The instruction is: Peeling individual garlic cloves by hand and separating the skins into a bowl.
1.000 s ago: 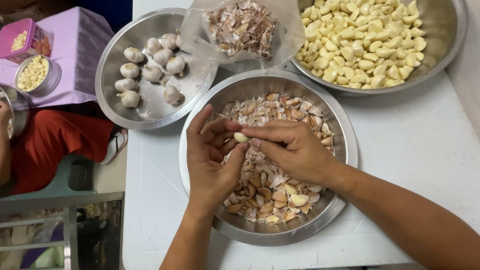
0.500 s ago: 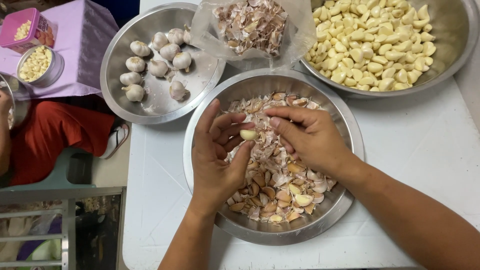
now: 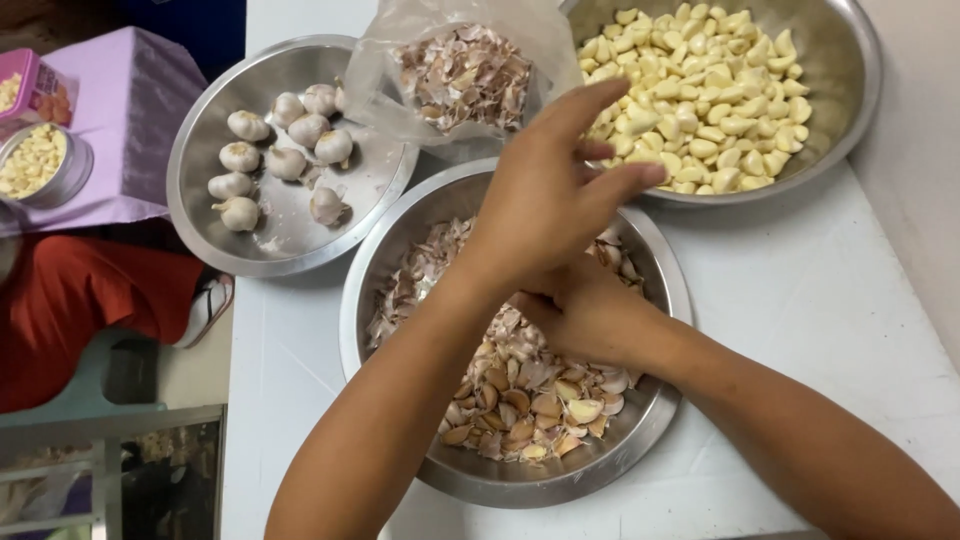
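Head view: the left hand (image 3: pixel 545 200) is raised over the middle bowl (image 3: pixel 400 225), reaching toward the bowl of peeled cloves (image 3: pixel 840 60). Its fingers (image 3: pixel 610 185) are spread apart and stretched forward, tips at the near rim of that bowl; nothing shows between them. The right hand (image 3: pixel 590 315) lies lower, inside the middle bowl, resting on the heap of skins and unpeeled cloves (image 3: pixel 520 390). The left wrist crosses above it and hides its fingertips, so I cannot tell whether they are closed on anything.

The middle bowl stands on a white table (image 3: pixel 830 310), close in front of the person. Behind it sit 2 more steel bowls: the left one (image 3: pixel 290 235) holds about 9 whole garlic bulbs (image 3: pixel 285 160), the right one is heaped with peeled cloves (image 3: pixel 700 100). Between these 2, a clear plastic bag (image 3: pixel 400 60) holds dry skins (image 3: pixel 465 75). Off the table's left edge are a purple cloth (image 3: pixel 140 110) and a small tin of cloves (image 3: pixel 35 160).
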